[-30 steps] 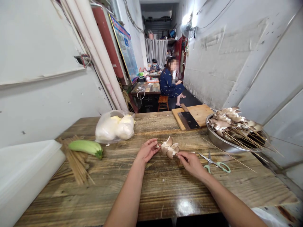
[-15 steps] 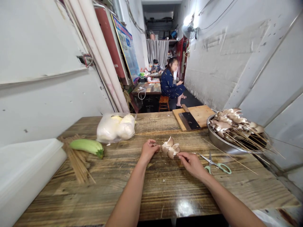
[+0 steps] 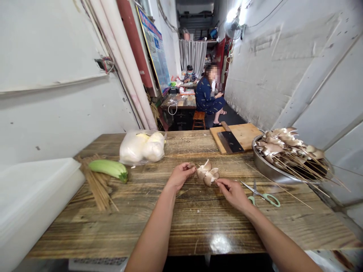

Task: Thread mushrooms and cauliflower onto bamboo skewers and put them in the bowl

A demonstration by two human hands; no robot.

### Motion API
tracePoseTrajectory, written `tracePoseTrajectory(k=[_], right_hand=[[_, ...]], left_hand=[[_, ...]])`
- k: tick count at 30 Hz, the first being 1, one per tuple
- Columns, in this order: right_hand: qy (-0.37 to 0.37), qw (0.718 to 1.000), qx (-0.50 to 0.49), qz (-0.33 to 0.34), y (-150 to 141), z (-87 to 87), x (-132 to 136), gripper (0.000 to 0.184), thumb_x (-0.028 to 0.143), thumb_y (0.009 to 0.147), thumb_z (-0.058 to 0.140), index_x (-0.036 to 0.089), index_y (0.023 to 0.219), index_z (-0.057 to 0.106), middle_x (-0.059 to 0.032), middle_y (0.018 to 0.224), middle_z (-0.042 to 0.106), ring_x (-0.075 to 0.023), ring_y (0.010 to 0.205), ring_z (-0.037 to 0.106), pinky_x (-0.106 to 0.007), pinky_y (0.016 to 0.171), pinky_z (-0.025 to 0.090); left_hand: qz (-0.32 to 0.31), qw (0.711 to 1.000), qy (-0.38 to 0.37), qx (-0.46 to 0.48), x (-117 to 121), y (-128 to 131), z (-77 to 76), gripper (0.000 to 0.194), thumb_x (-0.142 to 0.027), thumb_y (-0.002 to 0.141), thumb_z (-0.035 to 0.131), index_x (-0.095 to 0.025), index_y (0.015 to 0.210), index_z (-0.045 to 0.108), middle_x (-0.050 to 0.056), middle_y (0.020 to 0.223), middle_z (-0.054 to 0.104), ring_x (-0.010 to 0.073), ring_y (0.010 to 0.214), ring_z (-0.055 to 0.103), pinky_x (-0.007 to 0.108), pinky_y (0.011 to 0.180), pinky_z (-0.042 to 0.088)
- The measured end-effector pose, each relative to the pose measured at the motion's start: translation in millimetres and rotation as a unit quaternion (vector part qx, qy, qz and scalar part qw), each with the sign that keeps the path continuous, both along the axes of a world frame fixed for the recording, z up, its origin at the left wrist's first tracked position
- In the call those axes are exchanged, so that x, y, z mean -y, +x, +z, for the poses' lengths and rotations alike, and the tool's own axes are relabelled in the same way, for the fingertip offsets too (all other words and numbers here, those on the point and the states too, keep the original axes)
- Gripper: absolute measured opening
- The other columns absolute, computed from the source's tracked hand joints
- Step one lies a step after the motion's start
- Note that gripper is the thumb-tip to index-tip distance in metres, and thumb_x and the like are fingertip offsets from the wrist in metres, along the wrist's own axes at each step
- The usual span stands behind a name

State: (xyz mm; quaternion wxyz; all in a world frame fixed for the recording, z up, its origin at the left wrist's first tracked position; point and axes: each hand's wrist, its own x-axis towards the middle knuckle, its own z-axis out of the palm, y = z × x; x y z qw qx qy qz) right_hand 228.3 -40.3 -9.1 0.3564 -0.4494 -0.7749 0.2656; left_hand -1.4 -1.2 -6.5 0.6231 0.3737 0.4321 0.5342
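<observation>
My right hand (image 3: 233, 192) is closed on the lower end of a thin skewer, just below a cluster of oyster mushrooms (image 3: 208, 173) threaded on it. The skewered mushrooms are held a little above the wooden table. At their left, my left hand (image 3: 181, 175) pinches a small brownish mushroom piece (image 3: 192, 165) by the skewer's tip; whether the tip has pierced it I cannot tell. Scissors (image 3: 261, 194) with pale green handles lie open to the right of my right hand. A steel basin (image 3: 265, 168) at the right holds many skewered mushrooms (image 3: 283, 141).
A green squash (image 3: 109, 169) lies on a pile of bare skewers (image 3: 98, 189) at left, beside a white foam box (image 3: 42, 189). A plastic bag (image 3: 132, 149) with pale contents and a cleaver (image 3: 231, 141) on a cutting board (image 3: 246, 136) stand at the back. Two people sit beyond.
My left hand has come up to the skewer's tip, its fingers now pinching the mushroom piece there. The right hand keeps its hold. The whole view has shifted slightly.
</observation>
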Motion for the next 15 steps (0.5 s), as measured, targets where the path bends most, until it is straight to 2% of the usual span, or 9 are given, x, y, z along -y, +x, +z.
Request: tracePoseTrajectory(k=[6, 9, 15], right_hand=[[0.008, 1.000, -0.004, 0.004, -0.6, 3.9, 1.4, 0.026, 0.028, 0.086, 0.045, 0.018, 0.091, 0.068, -0.0044, 0.079, 0.071, -0.0180, 0.068, 0.063, -0.026, 0.063, 0.047], [0.009, 1.000, -0.008, 0.009, -0.4, 3.4, 1.5, 0.026, 0.029, 0.086, 0.045, 0.018, 0.093, 0.068, -0.0047, 0.081, 0.071, -0.0181, 0.069, 0.064, -0.026, 0.064, 0.048], [0.012, 1.000, -0.011, 0.017, -0.9, 4.3, 1.9, 0.026, 0.028, 0.087, 0.045, 0.018, 0.094, 0.068, -0.0041, 0.081, 0.071, -0.0172, 0.069, 0.063, -0.026, 0.064, 0.047]], left_hand=[[0.018, 0.997, -0.014, 0.067, 1.2, 0.1, 8.1, 0.029, -0.021, 0.056, 0.079, -0.012, 0.071, 0.056, 0.004, 0.072, 0.066, 0.0113, 0.070, 0.061, 0.023, 0.069, 0.047], [0.011, 0.995, -0.034, 0.094, 0.9, -0.6, 9.5, 0.024, -0.019, 0.061, 0.076, -0.011, 0.077, 0.061, 0.005, 0.072, 0.066, 0.0106, 0.070, 0.061, 0.020, 0.064, 0.047], [0.002, 0.987, -0.064, 0.149, 0.6, -1.2, 10.7, 0.025, -0.010, 0.065, 0.072, -0.009, 0.090, 0.065, 0.007, 0.077, 0.067, 0.0100, 0.073, 0.061, 0.018, 0.067, 0.048]])
